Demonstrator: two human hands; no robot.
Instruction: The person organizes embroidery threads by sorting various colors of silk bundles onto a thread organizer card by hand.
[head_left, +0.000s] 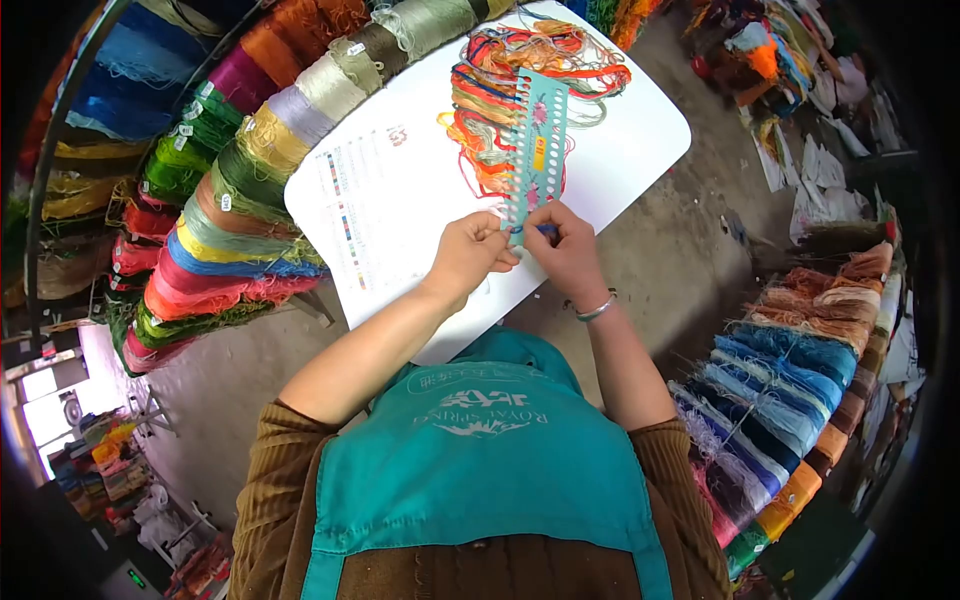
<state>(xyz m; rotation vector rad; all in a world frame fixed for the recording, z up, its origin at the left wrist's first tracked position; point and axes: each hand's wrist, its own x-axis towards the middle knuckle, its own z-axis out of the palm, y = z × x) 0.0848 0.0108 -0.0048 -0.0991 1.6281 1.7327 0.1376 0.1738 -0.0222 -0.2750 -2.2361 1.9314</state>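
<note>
A teal punched thread card [541,130] lies on a white board, with pink flower prints, a yellow label and holes down both long edges. Skeins of embroidery thread [485,125] in red, orange, yellow, cream and blue hang from its left-hand holes and pile up past its far end. My left hand [467,257] is closed at the card's near left corner, thumb and forefinger pinched on it. At the near right corner my right hand [566,252] is closed round a dark blue thread [547,231]. The fingers partly hide the card's near end.
The white board [640,150] carries a printed colour chart [345,215] on its left. Racks of coloured skeins stand at left [240,170] and right [790,370]. Another person [848,80] is at the far right. My teal apron [485,450] borders the board's near edge.
</note>
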